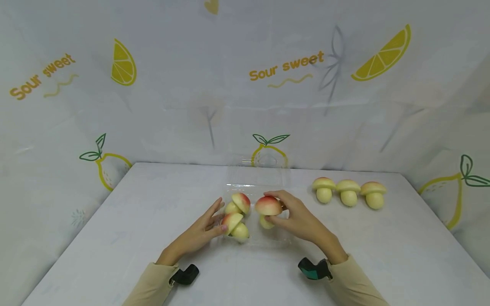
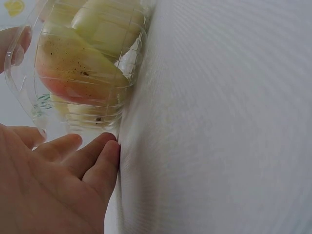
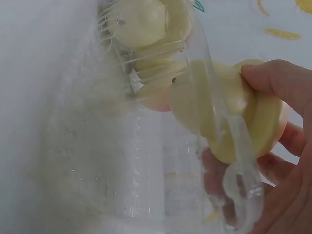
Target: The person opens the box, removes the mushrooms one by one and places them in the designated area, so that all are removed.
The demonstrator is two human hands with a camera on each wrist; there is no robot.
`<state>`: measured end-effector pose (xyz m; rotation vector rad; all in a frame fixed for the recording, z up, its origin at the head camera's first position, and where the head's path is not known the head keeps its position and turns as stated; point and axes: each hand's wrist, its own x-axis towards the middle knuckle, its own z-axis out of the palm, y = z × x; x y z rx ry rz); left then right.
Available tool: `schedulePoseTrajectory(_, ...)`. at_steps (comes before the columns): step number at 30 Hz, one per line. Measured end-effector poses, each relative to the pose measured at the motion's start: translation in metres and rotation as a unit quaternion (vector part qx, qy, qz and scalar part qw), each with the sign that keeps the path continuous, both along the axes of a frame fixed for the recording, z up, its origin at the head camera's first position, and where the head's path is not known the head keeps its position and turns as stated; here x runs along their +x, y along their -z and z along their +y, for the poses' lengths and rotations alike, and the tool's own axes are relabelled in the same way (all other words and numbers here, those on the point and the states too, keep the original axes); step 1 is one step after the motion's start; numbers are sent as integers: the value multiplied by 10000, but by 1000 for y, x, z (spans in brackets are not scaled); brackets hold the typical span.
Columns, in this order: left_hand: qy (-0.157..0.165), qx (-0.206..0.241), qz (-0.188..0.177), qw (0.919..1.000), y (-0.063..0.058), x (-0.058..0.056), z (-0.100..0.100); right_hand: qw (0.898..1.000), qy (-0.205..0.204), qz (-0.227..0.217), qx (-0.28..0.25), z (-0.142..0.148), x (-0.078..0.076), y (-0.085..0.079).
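A clear plastic clamshell box lies on the table with its lid raised at the back. Two toy mushrooms, one behind and one in front, lie tilted in its left half; their caps are red and yellow, their stems pale. My right hand grips another toy mushroom by the cap, thumb in front and fingers behind, stem down at the box's right half. Against the box's left side, my left hand rests with fairly straight, spread fingers and the thumb near the front mushroom.
On the table at the back right, three toy mushrooms stand in a row: a left one, a middle one and a right one. A white cloth printed with lemons hangs behind the table.
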<state>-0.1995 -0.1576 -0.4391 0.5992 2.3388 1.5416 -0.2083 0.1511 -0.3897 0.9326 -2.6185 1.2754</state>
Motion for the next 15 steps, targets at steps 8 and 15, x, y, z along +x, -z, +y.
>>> schedulePoseTrajectory(8,11,15,16,10000,0,0,0,9998,174,23,-12,8,1,-3)
schedulePoseTrajectory(15,13,25,11,10000,-1,0,0,9993,364,28,37,18,2,-10)
